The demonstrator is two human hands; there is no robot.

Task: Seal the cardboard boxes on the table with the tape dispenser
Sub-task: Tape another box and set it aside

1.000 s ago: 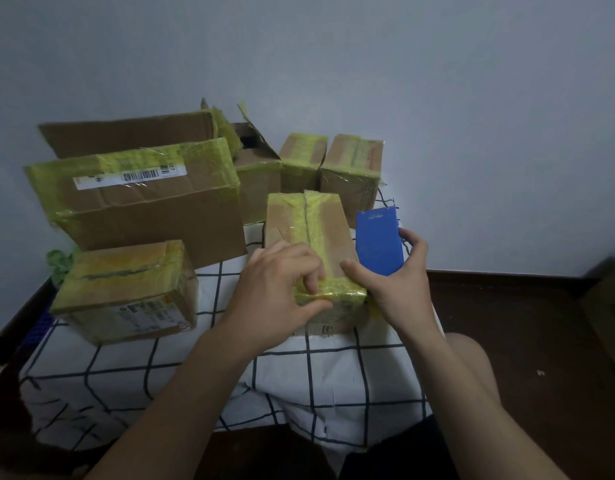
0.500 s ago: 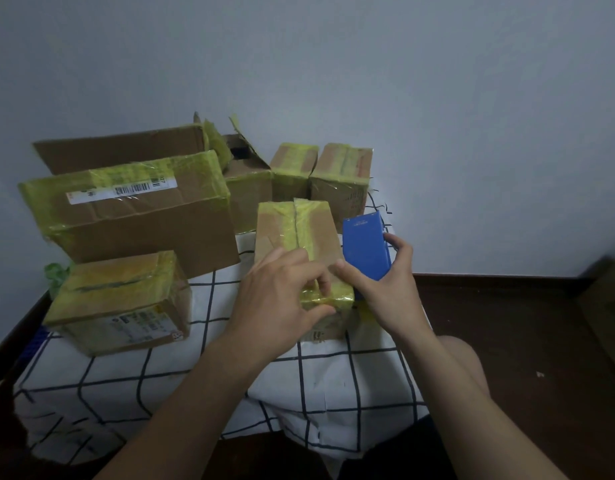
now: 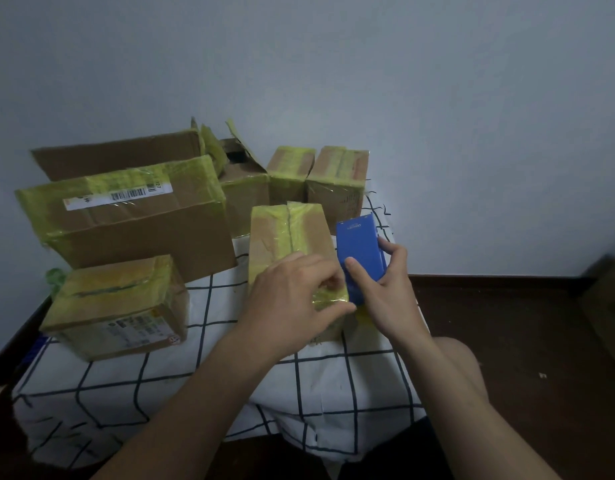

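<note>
Head view, one frame inspected.

1. Centre box [image 3: 285,233]: sits at mid-frame on the checked tablecloth [image 3: 195,393], long axis running away from me. Yellow-green tape covers its top seam and wraps over its near end.

2. Left hand [image 3: 292,296]: lies on the near end of the centre box. The fingers are curled down onto the taped top and the thumb is stretched along the near top edge, so the hand grips the box end.

3. Right hand [image 3: 389,289]: wrapped around the blue tape dispenser [image 3: 359,251], thumb on its broad face, fingers behind its right edge.

4. The dispenser stands tilted just right of the centre box, its lower end at the box's near right corner. I cannot tell whether it touches the cardboard.

5. Other boxes, all carrying yellow-green tape:
- large box [image 3: 132,220] at left of centre, with a white barcode label [image 3: 119,197] on top
- small box [image 3: 115,306] at lower left, near the table edge
- open box [image 3: 243,181] behind the centre box, flaps raised
- left rear box [image 3: 290,174] and right rear box [image 3: 337,181], side by side at upper centre against the wall [image 3: 437,98]

6. A flat cardboard panel [image 3: 119,154] stands behind the large box.

7. Dark floor [image 3: 506,341] fills the right of the frame.
</note>
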